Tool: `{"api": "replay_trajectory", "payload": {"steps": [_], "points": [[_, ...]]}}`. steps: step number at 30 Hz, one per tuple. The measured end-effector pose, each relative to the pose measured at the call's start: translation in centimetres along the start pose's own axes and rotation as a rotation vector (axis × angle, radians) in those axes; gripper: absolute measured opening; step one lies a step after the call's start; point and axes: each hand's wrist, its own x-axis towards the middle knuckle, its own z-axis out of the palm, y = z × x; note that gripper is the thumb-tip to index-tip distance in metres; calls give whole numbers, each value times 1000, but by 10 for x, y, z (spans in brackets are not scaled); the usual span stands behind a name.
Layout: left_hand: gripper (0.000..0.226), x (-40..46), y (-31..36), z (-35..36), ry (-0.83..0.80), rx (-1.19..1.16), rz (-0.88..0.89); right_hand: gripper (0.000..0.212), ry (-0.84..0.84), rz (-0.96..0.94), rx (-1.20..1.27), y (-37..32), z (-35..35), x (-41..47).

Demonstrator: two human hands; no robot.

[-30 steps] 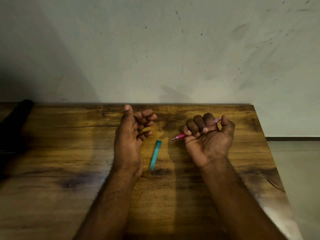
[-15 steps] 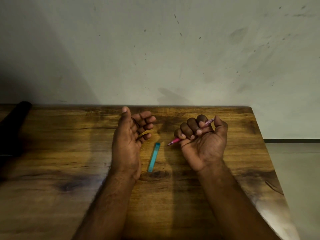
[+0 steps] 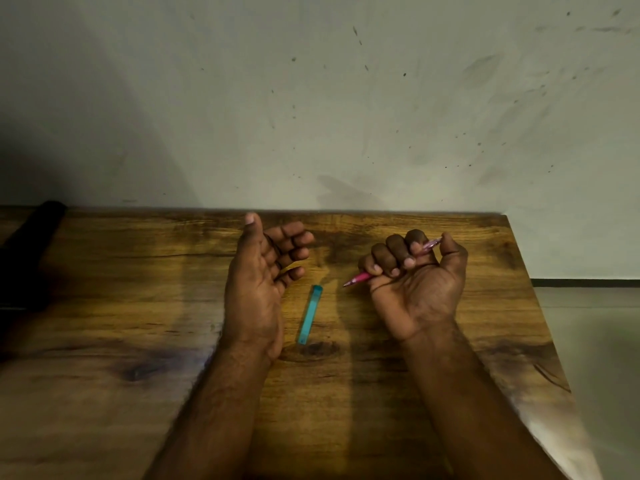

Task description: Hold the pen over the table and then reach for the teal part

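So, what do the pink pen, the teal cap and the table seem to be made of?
Pink pen: probably glossy, see-through plastic. Teal cap: likely translucent plastic, since light passes through it. Table: wood or wood-look laminate, with grain, knots and a slight sheen.

A brown wooden table [image 3: 121,306] with bold dark grain and several knots fills the lower part of the view; its back edge meets a pale grey plaster wall [image 3: 311,98], which is flecked with small dark spots and smudges (thickest toward the upper right); a black rounded object [image 3: 31,237], too dark to make out further, lies on the table at the far left, near the wall; beyond the table's right edge shows a strip of pale floor [image 3: 595,323], with a dark skirting line [image 3: 585,280] where it meets the wall
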Motion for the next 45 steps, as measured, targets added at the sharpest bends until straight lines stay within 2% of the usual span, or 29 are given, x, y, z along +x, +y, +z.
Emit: {"api": "replay_trajectory", "payload": {"steps": [19,27,30,35,45], "points": [[62,0,0,-2,15,24,-11,48,37,-15,24,-5,-3,1],[35,2,-1,-2,92,152,-55,44,25,-20,8,-5,-2,3],[35,2,-1,-2,100,144,-59,52,22,-19,21,-4,-2,3],[37,2,1,-2,112,130,-68,43,12,-22,8,-4,-2,3],[42,2,1,-3,105,132,-65,45,28,-14,3,-5,-1,1]]}}
